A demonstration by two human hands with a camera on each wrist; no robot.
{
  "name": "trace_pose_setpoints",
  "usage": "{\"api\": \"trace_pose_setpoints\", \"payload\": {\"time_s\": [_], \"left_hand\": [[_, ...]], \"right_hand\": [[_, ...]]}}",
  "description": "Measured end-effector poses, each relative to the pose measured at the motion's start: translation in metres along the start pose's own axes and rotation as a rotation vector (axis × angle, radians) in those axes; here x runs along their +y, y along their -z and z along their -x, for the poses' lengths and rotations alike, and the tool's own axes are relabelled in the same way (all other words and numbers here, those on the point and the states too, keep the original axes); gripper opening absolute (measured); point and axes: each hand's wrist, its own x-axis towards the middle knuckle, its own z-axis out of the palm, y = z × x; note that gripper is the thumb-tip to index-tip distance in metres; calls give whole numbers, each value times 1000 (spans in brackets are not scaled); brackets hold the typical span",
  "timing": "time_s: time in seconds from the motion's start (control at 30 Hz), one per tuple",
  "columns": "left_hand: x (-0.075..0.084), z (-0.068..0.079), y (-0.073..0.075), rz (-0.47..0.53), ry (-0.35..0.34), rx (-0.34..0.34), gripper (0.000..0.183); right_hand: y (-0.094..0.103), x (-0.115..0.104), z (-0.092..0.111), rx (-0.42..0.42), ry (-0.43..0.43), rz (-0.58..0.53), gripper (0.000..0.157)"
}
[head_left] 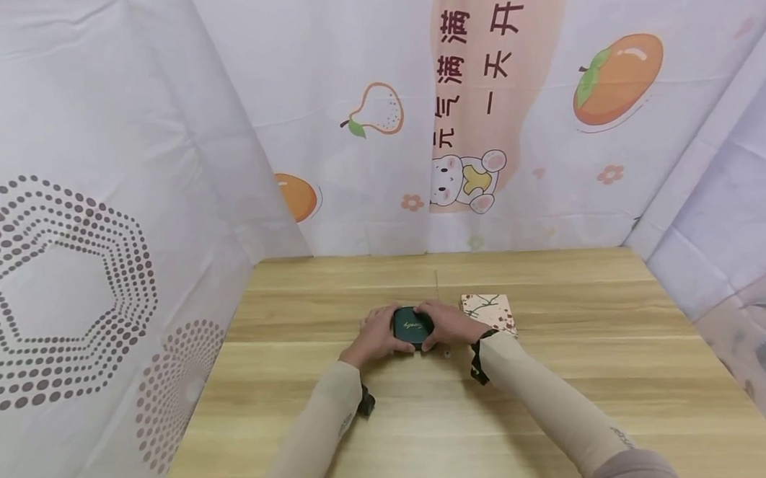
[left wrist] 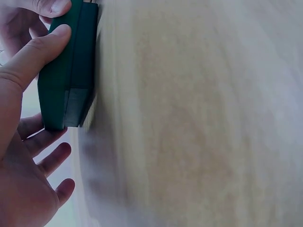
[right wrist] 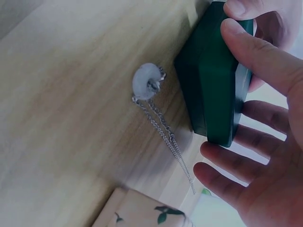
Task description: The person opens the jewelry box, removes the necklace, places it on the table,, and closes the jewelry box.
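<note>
A small dark green jewelry box (head_left: 411, 325) with gold lettering on its lid is held between both hands near the table's far side. My left hand (head_left: 378, 334) grips its left side, thumb on the near face and fingers toward the far side. From the right, my right hand (head_left: 451, 322) grips it the same way. In the right wrist view the thumbs meet near the edge of the box (right wrist: 215, 85). A silver chain necklace with a white ring-shaped pendant (right wrist: 147, 81) lies on the wood beside the box. Whether the box touches the table is unclear.
A flat cream box (head_left: 488, 311) with a branch and red flower print lies right of the hands, close to the right wrist. The wood-patterned table (head_left: 333, 285) ends at a white printed curtain (head_left: 355, 197) behind, with more curtain on both sides.
</note>
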Motion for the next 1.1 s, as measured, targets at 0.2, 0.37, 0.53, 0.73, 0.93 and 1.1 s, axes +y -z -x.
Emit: {"api": "trace_pose_setpoints", "payload": {"time_s": [0.2,0.37,0.53,0.73,0.93,1.1], "left_hand": [[0,-1,4,6,9,-4,99],[1,-2,6,-9,9,-11,98],[-2,-3,6,-9,3,-11,98],[-3,-2,6,11,-16,-7,100],[1,0,7,8,-24,-14,106],[5,-3,8,8,-22,-12,106]], "right_hand": [[1,0,-2,4,-1,-12,84],[4,-2,-1,1,6,-1,84],[6,-4,1,-8,25,39,86],[10,2,4,-4,-5,28,84],[23,8,7,4,-30,50,85],[33,14,14,-5,-31,55,92]]}}
